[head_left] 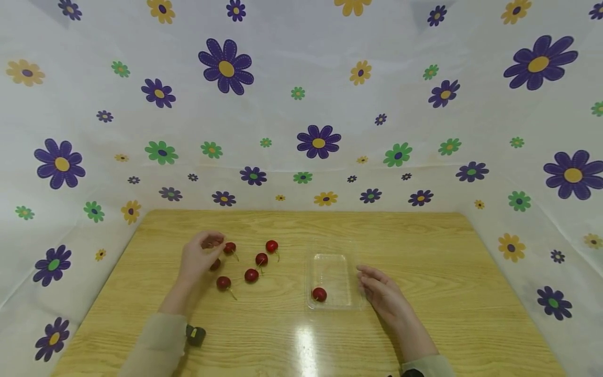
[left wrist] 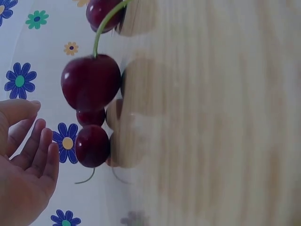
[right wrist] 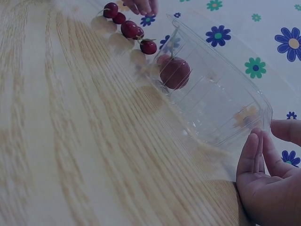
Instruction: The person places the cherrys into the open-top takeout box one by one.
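Note:
My left hand [head_left: 200,257] is at the cherries on the left side of the table, fingers loosely bent. One dark red cherry [head_left: 229,248] lies by its fingertips, and another cherry [head_left: 215,264] is partly hidden beneath the hand. The left wrist view has the left hand [left wrist: 29,162] with nothing between thumb and fingers, beside a large stemmed cherry [left wrist: 91,81]. A clear plastic container [head_left: 335,272] holds one cherry [head_left: 319,294] in its near left corner. At its right side is my right hand [head_left: 385,297]; its extended fingers [right wrist: 248,157] touch the container's end wall.
More stemmed cherries lie between the left hand and the container, among them a near one [head_left: 223,283] and a far one [head_left: 271,246]. The wooden table [head_left: 414,246] is bordered by a flower-printed white sheet [head_left: 264,115] at the back and sides.

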A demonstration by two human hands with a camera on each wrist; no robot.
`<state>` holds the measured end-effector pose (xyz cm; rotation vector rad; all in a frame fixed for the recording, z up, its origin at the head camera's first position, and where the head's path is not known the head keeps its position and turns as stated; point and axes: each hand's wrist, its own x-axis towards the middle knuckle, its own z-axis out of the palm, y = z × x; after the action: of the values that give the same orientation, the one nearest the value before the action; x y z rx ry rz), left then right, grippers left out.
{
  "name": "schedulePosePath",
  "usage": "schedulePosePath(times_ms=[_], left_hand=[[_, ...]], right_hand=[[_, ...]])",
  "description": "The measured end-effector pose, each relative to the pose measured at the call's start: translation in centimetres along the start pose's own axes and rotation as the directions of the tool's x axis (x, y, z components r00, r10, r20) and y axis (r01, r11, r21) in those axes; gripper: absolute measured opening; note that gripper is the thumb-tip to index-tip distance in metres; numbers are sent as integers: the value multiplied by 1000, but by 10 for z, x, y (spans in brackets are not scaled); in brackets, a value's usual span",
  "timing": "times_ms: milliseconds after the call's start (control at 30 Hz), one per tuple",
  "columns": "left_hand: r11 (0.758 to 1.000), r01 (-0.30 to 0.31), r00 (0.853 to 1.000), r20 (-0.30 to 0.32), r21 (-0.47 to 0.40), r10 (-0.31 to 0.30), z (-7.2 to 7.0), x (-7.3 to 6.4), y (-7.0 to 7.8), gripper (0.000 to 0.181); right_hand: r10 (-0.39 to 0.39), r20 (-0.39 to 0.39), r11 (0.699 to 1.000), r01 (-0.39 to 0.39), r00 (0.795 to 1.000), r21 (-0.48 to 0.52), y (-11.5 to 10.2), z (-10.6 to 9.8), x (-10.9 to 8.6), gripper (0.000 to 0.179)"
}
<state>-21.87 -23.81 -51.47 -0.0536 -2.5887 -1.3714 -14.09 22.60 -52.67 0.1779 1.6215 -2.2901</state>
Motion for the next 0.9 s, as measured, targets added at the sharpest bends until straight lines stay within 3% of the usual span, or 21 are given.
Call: schedulePosePath(times_ms=[200,367,467,700,900], left_hand=[[998,42,998,-37,-50,-44,-3,8,-6,22],[972,160,982,-74,-173,-175,-6,13,-11,26],[959,203,972,-80,-199,-223,-8,17,-14,29],[954,221,964,-104,-200,-245,-10,26,-24,29],[965,238,966,-74,-112,-247,-11,30,-30,32]], right_hand=[[19,-6,1000,-19,1000,-8,-1,0,1,30],[19,-9,1000,-19,1000,-5,-1,0,0,31],[12,-5,1000,-12,1000,2,-2,0,-1,32],[8,-2,1000,-8,1000,10,-1,0,-1,34],[15,-1,1000,-15,1000,13,-1,-1,0,33]])
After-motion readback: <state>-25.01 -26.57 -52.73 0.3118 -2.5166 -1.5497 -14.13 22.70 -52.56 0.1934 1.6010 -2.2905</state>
